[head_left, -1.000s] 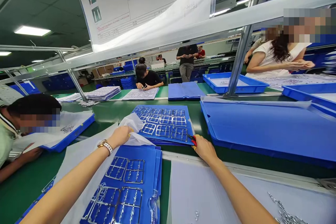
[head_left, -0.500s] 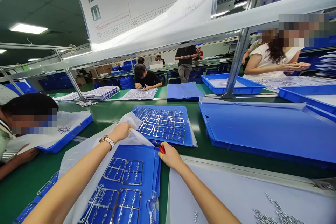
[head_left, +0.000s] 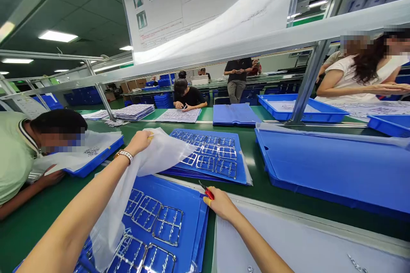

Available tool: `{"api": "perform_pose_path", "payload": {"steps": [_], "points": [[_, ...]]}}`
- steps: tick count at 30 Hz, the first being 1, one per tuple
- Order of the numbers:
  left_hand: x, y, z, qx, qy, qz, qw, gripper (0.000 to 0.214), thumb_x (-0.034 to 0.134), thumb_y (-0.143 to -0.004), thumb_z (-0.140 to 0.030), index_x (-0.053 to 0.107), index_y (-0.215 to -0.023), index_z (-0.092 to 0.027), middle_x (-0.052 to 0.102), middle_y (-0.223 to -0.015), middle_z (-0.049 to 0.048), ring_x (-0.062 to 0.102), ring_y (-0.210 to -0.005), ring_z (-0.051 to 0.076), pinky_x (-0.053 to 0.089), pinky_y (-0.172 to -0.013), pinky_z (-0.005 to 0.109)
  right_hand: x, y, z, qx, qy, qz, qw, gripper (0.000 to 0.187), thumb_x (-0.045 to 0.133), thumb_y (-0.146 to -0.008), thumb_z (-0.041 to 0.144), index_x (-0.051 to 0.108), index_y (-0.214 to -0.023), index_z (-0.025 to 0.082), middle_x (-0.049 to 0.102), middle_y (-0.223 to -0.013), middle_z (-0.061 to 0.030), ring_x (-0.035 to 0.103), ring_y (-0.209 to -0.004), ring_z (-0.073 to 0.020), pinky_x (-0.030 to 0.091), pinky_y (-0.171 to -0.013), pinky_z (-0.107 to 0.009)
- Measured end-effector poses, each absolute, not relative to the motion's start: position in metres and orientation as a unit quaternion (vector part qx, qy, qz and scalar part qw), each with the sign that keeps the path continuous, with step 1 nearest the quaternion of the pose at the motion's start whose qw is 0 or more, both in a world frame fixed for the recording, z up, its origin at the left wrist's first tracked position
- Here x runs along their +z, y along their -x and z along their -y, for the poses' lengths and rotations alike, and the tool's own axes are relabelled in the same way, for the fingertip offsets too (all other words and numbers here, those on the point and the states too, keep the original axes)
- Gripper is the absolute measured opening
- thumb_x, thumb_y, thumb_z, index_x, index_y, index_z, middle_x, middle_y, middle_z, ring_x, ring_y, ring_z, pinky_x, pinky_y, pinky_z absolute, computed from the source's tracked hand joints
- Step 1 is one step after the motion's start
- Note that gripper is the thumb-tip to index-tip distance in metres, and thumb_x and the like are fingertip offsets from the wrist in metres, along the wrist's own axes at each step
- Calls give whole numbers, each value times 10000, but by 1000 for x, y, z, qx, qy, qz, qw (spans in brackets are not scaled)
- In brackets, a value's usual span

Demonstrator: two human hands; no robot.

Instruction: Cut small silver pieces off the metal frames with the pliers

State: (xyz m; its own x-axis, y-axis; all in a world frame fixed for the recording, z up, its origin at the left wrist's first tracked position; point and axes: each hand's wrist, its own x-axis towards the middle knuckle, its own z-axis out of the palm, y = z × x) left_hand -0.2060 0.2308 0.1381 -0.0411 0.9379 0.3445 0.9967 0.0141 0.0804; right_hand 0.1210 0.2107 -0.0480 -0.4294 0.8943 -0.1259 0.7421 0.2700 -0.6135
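Several metal frames [head_left: 168, 225] lay on the near stack [head_left: 190, 217], upon the green surface [head_left: 28, 230]; three showed in their upper row, where half a second earlier two had been clear of the sheet [head_left: 165, 149]. To the right, metal bits [head_left: 357, 263] lay in a white tray [head_left: 304, 234]. The right hand [head_left: 221, 204] had its grip closed around red pliers [head_left: 209, 193], beside the near stack's far right corner; a second before, it had been at the far stack [head_left: 241, 170]. Whether the plier tips were parted, I could not tell. The left hand [head_left: 141, 141] had its grip clamped on the sheet, which it had drawn higher and leftward; the sheet hung over the near frames' left side and covered part of the far stack. Beyond, a co-worker in black [head_left: 195, 98] remained bent over white sheets [head_left: 179, 115].
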Motion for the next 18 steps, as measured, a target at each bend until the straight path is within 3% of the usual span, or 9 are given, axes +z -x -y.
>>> {"api": "perform_pose_path", "payload": {"steps": [4,10,13,18], "points": [[182,224,-209,-185,641,730,147,297,541,-885,-362,589,-1073,-138,610,-1063,59,601,-921,195,516,-796,382,-50,-117,-209,299,516,795,113,119,555,-761,296,560,-853,222,662,-849,-40,602,-757,-196,335,-580,-248],[255,219,-157,-253,602,712,258,179,547,-821,-215,645,-700,-128,635,-712,50,593,-751,178,460,-720,304,-33,-116,-207,266,510,807,131,174,538,-760,299,595,-898,211,672,-869,-83,625,-818,-255,372,-639,-292],[288,203,-121,-282,610,681,291,174,550,-810,-237,684,-762,-136,665,-750,40,593,-742,154,459,-722,280,-19,-117,-204,262,496,811,166,276,531,-772,362,592,-1002,221,673,-940,-85,626,-871,-256,394,-682,-299],[323,158,-57,-423,687,525,270,262,527,-850,-261,692,-1020,-148,708,-971,22,628,-837,130,489,-730,251,-6,-125,-171,282,489,793,228,257,559,-736,383,601,-920,209,669,-859,-70,608,-782,-243,414,-696,-328]]}}
